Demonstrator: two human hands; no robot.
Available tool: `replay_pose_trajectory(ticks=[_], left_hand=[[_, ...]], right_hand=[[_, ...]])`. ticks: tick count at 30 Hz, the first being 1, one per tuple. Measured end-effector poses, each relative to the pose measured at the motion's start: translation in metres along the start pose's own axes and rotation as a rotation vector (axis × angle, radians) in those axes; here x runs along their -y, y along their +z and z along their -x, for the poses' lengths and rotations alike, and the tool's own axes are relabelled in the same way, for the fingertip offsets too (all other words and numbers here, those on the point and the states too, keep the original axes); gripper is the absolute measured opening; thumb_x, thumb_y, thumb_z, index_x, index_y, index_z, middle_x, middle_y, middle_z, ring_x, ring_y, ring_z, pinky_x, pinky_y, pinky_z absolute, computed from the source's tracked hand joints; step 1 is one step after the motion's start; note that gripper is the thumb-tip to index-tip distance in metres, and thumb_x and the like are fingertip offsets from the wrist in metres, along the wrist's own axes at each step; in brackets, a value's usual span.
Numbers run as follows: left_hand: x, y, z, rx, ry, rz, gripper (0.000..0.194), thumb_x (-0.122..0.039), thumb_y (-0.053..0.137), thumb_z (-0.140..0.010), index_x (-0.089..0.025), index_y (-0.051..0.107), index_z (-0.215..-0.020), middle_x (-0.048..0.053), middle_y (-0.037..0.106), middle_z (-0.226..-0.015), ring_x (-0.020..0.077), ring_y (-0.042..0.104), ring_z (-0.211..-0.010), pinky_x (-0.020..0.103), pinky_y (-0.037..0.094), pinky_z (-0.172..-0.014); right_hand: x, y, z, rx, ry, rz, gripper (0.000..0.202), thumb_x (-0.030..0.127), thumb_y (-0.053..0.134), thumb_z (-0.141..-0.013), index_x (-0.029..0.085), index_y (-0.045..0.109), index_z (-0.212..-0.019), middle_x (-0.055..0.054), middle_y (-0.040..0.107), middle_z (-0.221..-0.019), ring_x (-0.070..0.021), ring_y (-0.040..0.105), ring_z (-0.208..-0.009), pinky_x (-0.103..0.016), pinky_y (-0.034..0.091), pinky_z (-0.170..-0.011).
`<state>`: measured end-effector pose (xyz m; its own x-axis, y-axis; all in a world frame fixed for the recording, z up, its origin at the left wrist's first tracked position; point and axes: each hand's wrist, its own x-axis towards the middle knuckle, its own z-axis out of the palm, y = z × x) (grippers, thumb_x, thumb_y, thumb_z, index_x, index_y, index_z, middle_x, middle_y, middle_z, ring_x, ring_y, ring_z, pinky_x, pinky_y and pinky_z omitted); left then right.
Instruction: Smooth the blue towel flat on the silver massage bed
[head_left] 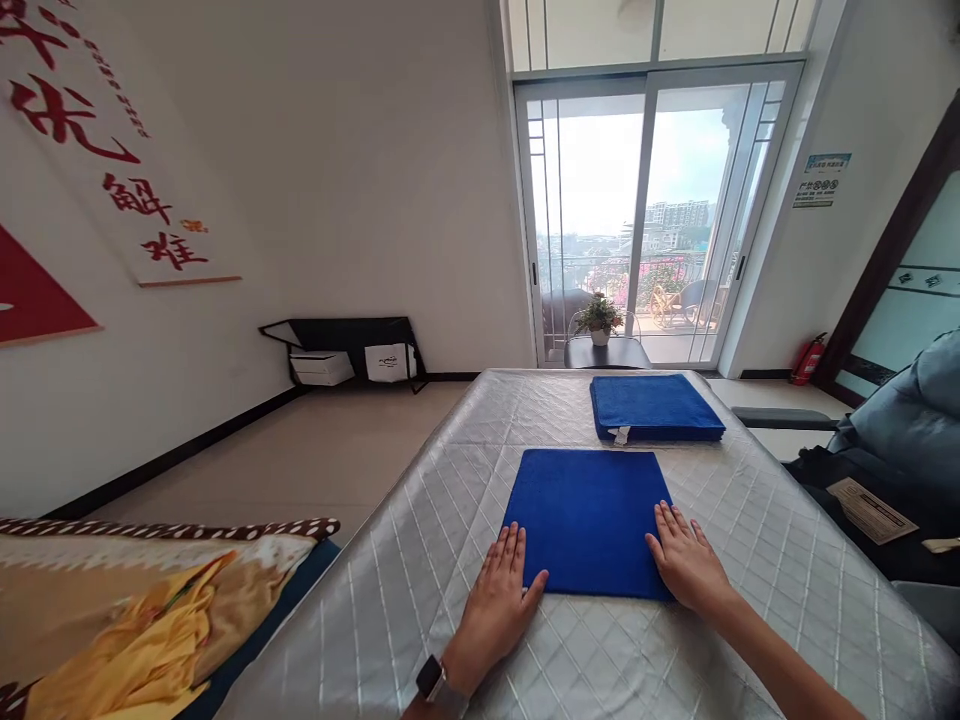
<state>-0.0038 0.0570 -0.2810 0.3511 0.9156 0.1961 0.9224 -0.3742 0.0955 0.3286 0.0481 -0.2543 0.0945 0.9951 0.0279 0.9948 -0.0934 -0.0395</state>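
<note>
A flat blue cloth, squared into a near rectangle, lies on a silver quilted table cover. My left hand rests at the cloth's lower left corner, palm down, with its thumb on the cloth and a watch on the wrist. At the right edge of the cloth lies my right hand, fingers stretched out and pointing away from me. Neither hand grips anything. Behind the flat cloth, a stack of folded blue cloths shows a small white tag at its front edge.
At the lower left are a patterned blanket and yellow cloth. A potted plant stands on a chair beyond the table. Dark seating is at the right. A black rack is by the wall.
</note>
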Motion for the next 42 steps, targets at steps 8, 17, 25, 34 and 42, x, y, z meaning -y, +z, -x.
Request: replay_pose_trajectory(ticks=[8, 17, 25, 34, 42], left_hand=[[-0.004, -0.004, 0.001, 0.004, -0.012, -0.002, 0.078, -0.062, 0.025, -0.099, -0.008, 0.024, -0.156, 0.014, 0.018, -0.162, 0.0276, 0.017, -0.149, 0.046, 0.025, -0.121], [-0.038, -0.039, -0.030, 0.200, -0.026, 0.025, 0.087, -0.069, 0.019, -0.097, -0.005, 0.028, -0.154, 0.018, 0.020, -0.160, 0.0298, 0.019, -0.149, 0.046, 0.025, -0.120], [-0.172, -0.013, -0.145, 0.041, 0.382, 0.179, 0.072, -0.055, 0.010, -0.103, -0.007, 0.030, -0.153, 0.015, 0.028, -0.160, 0.0235, 0.020, -0.149, 0.041, 0.022, -0.121], [-0.146, 0.028, -0.187, 0.027, 0.217, 0.122, 0.075, -0.059, 0.011, -0.102, -0.009, 0.032, -0.153, 0.014, 0.032, -0.159, 0.0251, 0.021, -0.149, 0.044, 0.022, -0.121], [-0.031, 0.011, -0.168, 0.033, -0.060, 0.029, 0.084, -0.064, 0.007, -0.099, -0.005, 0.032, -0.153, 0.016, 0.029, -0.159, 0.0262, 0.022, -0.149, 0.043, 0.020, -0.121]], right_hand=[[0.001, -0.011, -0.062, -0.024, -0.009, 0.012, 0.064, 0.039, 0.020, -0.100, 0.007, 0.021, -0.156, -0.011, 0.019, -0.162, -0.0229, 0.013, -0.151, -0.044, 0.013, -0.122], [-0.016, 0.016, -0.083, -0.070, 0.007, -0.049, 0.066, 0.043, 0.021, -0.100, 0.007, 0.021, -0.156, -0.010, 0.018, -0.163, -0.0226, 0.012, -0.151, -0.042, 0.010, -0.122], [-0.021, 0.015, -0.080, -0.081, -0.026, -0.015, 0.063, 0.035, 0.024, -0.099, 0.008, 0.022, -0.156, -0.009, 0.016, -0.163, -0.0225, 0.011, -0.151, -0.042, 0.013, -0.122], [-0.022, 0.016, -0.086, -0.070, -0.002, -0.048, 0.064, 0.039, 0.021, -0.099, 0.007, 0.023, -0.156, -0.009, 0.019, -0.163, -0.0230, 0.011, -0.151, -0.043, 0.011, -0.122], [-0.021, 0.017, -0.085, -0.069, 0.002, -0.071, 0.067, 0.043, 0.019, -0.099, 0.008, 0.022, -0.156, -0.010, 0.018, -0.163, -0.0220, 0.011, -0.151, -0.043, 0.009, -0.122]])
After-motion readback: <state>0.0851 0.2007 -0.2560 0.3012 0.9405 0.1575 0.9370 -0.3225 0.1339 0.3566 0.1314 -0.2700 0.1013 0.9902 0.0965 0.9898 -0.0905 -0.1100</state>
